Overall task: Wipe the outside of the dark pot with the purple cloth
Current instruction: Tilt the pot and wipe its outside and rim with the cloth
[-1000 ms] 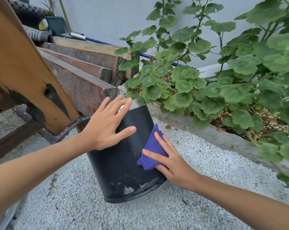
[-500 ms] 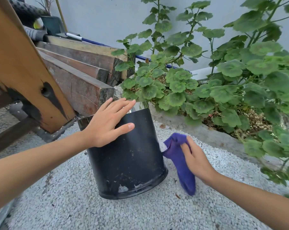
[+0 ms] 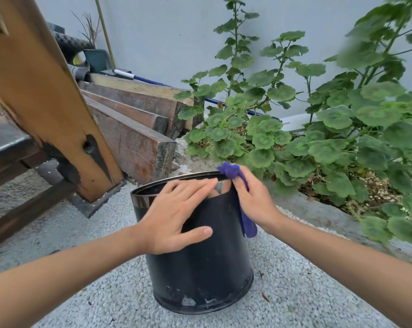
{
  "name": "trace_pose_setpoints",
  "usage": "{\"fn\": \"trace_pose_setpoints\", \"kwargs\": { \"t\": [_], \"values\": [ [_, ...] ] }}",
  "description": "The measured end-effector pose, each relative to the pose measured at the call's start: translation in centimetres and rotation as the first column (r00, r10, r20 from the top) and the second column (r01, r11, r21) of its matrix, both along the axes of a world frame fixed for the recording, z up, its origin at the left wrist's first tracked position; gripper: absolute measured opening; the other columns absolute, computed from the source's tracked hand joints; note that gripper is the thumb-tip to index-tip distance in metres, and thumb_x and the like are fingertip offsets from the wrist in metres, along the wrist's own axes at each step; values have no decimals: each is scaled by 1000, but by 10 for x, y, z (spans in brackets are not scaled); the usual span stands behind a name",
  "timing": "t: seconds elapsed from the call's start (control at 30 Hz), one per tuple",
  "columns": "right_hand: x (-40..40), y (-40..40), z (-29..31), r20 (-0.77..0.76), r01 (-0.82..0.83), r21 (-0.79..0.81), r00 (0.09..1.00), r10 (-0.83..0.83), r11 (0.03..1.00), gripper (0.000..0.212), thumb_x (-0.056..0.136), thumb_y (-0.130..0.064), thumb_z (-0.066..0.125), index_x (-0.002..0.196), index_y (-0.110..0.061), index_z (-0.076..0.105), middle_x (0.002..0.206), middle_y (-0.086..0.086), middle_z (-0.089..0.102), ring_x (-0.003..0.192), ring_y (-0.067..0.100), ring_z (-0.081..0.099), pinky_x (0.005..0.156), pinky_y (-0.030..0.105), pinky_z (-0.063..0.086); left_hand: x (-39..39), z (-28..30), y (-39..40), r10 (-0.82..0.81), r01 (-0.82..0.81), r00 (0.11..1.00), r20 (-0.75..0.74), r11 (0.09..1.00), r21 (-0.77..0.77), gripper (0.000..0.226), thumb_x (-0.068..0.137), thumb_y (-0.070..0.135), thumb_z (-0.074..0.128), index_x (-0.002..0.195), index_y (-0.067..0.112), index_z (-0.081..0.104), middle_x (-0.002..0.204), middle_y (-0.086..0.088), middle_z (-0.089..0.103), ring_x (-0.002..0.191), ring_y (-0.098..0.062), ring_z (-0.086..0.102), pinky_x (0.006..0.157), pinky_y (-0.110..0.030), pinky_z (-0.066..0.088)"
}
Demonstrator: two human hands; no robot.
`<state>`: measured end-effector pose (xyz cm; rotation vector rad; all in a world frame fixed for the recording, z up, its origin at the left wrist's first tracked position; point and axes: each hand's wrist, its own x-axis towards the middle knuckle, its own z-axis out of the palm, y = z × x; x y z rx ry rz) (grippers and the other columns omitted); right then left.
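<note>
The dark pot [image 3: 200,268] stands upright on white gravel in the middle of the view, with pale scuffs near its base. My left hand [image 3: 176,216] lies flat across its near rim and upper wall, fingers spread. My right hand [image 3: 252,200] grips the purple cloth [image 3: 231,170] against the pot's upper right side at the rim. One end of the cloth bunches above my fingers and the other end hangs down past my wrist. The pot's far side is hidden.
A slanted wooden post [image 3: 46,102] and stacked timber beams [image 3: 134,133] stand close on the left. Leafy geranium plants [image 3: 318,138] in a raised bed with a concrete edge [image 3: 318,209] fill the right. A grey wall [image 3: 176,31] is behind. Gravel [image 3: 295,292] surrounds the pot.
My right hand has carried the cloth from low beside the pot's right side up to its rim. The pot now stands more upright, and my left hand stays on its top.
</note>
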<state>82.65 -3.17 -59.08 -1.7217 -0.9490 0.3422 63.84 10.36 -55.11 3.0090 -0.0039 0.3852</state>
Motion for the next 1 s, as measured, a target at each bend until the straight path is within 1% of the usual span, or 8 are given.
{"fn": "trace_pose_setpoints", "kwargs": {
  "t": [0.07,0.23,0.4,0.6,0.73,0.83,0.93,1.0],
  "values": [
    [-1,-1,2,-16,-33,6,999,33,999,27,109,-27,42,125,-38,60,99,-9,72,89,4,64,81,17,48,3,-1,-7,58,-58,998,27,998,-24,77,92,63,38,156,22,25,153,12,37,139,-8,35,109,-37,29],
    [3,1,0,9,-29,-34,1000,30,999,26,109,-30,43,128,-37,59,121,-10,67,115,7,60,100,28,46,43,-1,-47,262,-262,965,18,964,38,68,87,55,37,143,16,40,129,0,50,119,-22,48,97,-43,36],
    [1,5,3,-52,26,-26,998,-28,999,24,108,-24,44,120,-34,62,113,-9,70,105,5,61,92,24,45,86,-6,-59,558,-557,830,-19,830,32,37,88,41,30,105,20,55,107,-2,57,102,-27,50,81,-42,27],
    [-1,3,14,-263,159,60,955,-138,985,23,109,-23,42,118,-23,63,104,-5,74,95,8,67,87,26,50,65,15,-38,619,-573,785,28,742,-348,14,94,31,51,87,21,59,90,1,63,103,-25,50,80,-39,23],
    [-3,-3,31,-287,172,124,949,-130,977,26,110,-22,40,126,-23,61,110,-10,73,98,0,66,92,21,48,33,34,-20,644,-529,764,29,652,-542,18,89,34,59,77,20,59,71,7,62,81,-17,56,83,-38,26],
    [-5,-6,37,-218,184,139,964,-152,973,27,109,-23,40,126,-24,61,112,-10,72,102,6,64,95,26,46,18,37,2,711,-467,703,-21,438,-768,29,70,42,62,59,15,57,50,10,52,63,-19,51,81,-42,39],
    [-12,-11,34,-175,149,128,977,-125,981,26,109,-25,41,125,-28,61,112,-13,72,105,6,65,95,27,46,6,25,28,740,-431,670,-64,317,-845,53,67,57,63,58,5,54,57,0,46,62,-19,45,70,-37,33],
    [-21,-13,28,-149,82,105,987,-66,991,26,109,-26,42,125,-32,62,112,-20,71,104,-2,64,91,19,47,1,15,45,733,-427,677,-63,323,-845,71,72,67,61,71,-4,60,65,-8,55,68,-23,55,74,-36,37]
  ]
}}
